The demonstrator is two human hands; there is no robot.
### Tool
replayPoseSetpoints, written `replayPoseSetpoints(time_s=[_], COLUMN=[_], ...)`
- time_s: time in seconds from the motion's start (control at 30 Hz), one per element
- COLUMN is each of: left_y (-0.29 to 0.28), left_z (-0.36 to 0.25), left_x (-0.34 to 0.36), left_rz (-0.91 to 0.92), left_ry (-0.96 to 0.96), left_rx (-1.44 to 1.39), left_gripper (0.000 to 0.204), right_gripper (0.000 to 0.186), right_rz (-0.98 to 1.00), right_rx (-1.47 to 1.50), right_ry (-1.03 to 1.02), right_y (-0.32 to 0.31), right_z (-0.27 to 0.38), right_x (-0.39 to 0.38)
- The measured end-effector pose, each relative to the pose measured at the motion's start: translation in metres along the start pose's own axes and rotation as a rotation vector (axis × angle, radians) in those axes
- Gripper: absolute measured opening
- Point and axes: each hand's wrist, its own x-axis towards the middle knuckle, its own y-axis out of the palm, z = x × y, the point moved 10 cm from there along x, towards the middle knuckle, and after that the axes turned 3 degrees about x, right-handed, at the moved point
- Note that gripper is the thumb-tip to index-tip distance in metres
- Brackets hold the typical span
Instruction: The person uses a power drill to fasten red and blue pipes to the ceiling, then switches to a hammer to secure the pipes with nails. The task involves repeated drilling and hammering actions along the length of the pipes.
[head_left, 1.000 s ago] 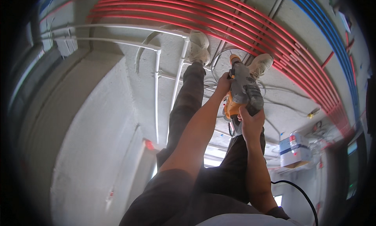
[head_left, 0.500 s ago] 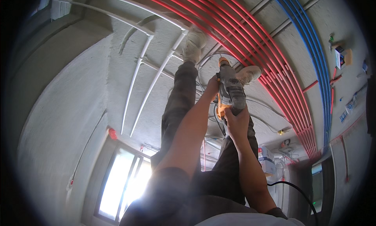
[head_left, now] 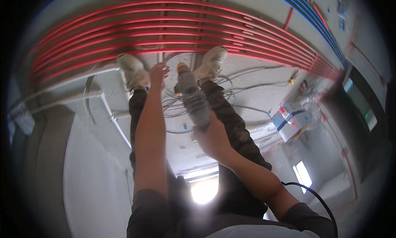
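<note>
My right hand (head_left: 212,139) is wrapped round the rear handle of a grey and orange power drill (head_left: 194,98). The drill's orange nose points away from me, between my two shoes. My left hand (head_left: 158,76) is off the drill, a short way left of its front end, beside my left shoe (head_left: 134,71). Its fingers are loosely bent and a little apart, somewhat blurred, and I see nothing in them. My right shoe (head_left: 212,60) stands just right of the drill's nose.
Several parallel red pipes (head_left: 181,25) run across the floor beyond my shoes. Blue pipes (head_left: 317,21) lie at the far right, white pipes (head_left: 109,108) at the left. Loose grey cables (head_left: 247,86) coil around the drill. A white and blue box (head_left: 293,120) stands to the right.
My left hand has let go of the drill's front and moved left of it. My view has turned, so the red pipes now run across ahead. The right hand keeps its grip.
</note>
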Motion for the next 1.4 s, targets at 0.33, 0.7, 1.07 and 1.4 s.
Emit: replayPoseSetpoints(time_s=[0.33, 0.7, 1.07, 1.4], left_y=[0.021, 0.014, 0.018, 0.012], left_z=[0.008, 0.005, 0.009, 0.003], left_x=[0.101, 0.09, 0.094, 0.088], left_rz=[-0.089, -0.259, -0.237, -0.275], left_ry=[-0.142, -0.063, -0.058, -0.014], left_rx=[-0.364, -0.229, -0.271, -0.183], left_gripper=[0.031, 0.049, 0.045, 0.031], right_gripper=[0.063, 0.066, 0.067, 0.063], right_rz=[0.131, 0.183, 0.195, 0.132], right_rx=[0.034, 0.078, 0.082, 0.139], right_ry=[0.248, 0.214, 0.244, 0.182], right_y=[0.006, -0.005, -0.009, -0.01], right_z=[-0.034, -0.041, -0.049, -0.035], right_x=[0.01, 0.018, 0.025, 0.028])
